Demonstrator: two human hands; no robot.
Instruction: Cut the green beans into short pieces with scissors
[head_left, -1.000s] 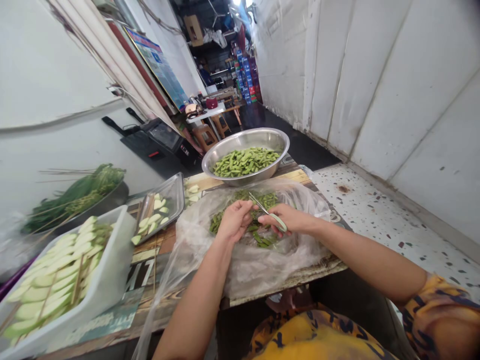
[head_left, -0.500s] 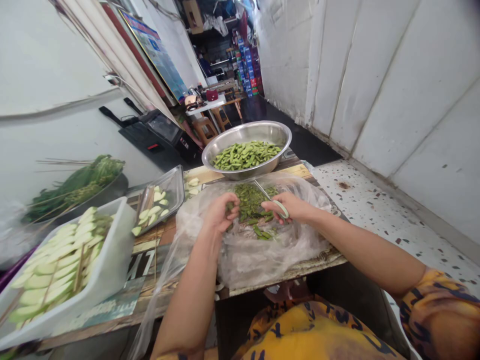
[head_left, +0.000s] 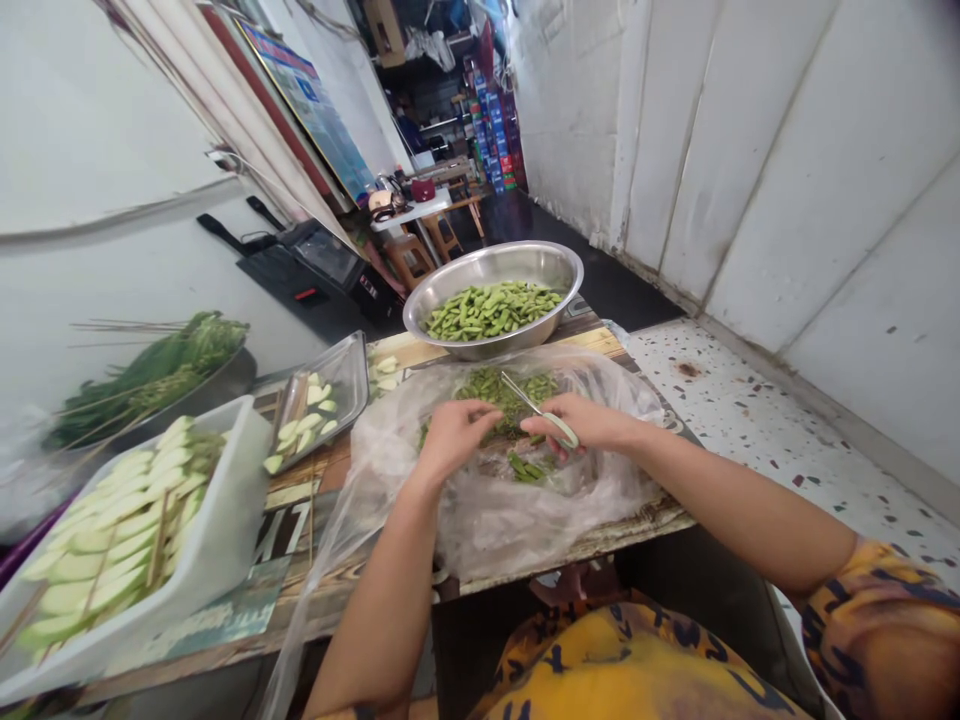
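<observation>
My right hand (head_left: pixel 574 422) grips a pair of scissors (head_left: pixel 560 430) by its pale green handles. The metal blades point away to the upper left, slightly apart. My left hand (head_left: pixel 454 437) reaches over a pile of green pods (head_left: pixel 491 386), fingers stretched out and thumb a little apart; I see nothing held in it. The pile lies on a spread clear plastic bag (head_left: pixel 517 525), with a small separate cluster of pods (head_left: pixel 526 468) nearer me. Behind the bag stands a steel bowl (head_left: pixel 491 349) full of edamame pods (head_left: pixel 491 311).
To the left stands a white plastic bin (head_left: pixel 244 480) of skewered pale green slices. A metal tray (head_left: pixel 358 370) with cut pieces and sticks lies beyond it. Leafy greens (head_left: pixel 165 370) fill a basin at far left. The table's (head_left: pixel 292 590) front edge is close to me.
My left hand has gone from curled fingers to stretched ones, moving right over the pile. The scissors' blades have parted slightly and dipped, while the right hand stays nearly in place.
</observation>
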